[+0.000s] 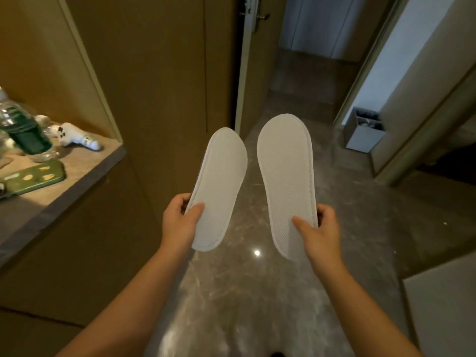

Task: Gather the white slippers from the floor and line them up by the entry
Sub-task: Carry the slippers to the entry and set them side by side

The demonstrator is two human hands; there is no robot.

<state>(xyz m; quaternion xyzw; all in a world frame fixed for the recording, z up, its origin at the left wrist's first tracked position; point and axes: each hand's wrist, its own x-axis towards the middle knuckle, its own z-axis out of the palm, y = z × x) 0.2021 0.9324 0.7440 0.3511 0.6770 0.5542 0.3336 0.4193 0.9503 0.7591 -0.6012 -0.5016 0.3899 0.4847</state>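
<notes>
I hold two white slippers up in the air over the brown marble floor (231,292), their ribbed soles turned toward me and their toes pointing away. My left hand (180,222) grips the heel end of the left slipper (221,181), thumb across the sole. My right hand (319,233) grips the heel end of the right slipper (286,176) the same way. The two slippers are side by side, a narrow gap between them. Their uppers are hidden behind the soles.
A wooden cabinet with a shelf (77,173) stands at the left, bearing plastic bottles (23,132), a green phone (36,177) and a small white toy (77,137). Ahead is a half-open door (247,60) and a hallway. A grey bin (364,130) sits at the right wall.
</notes>
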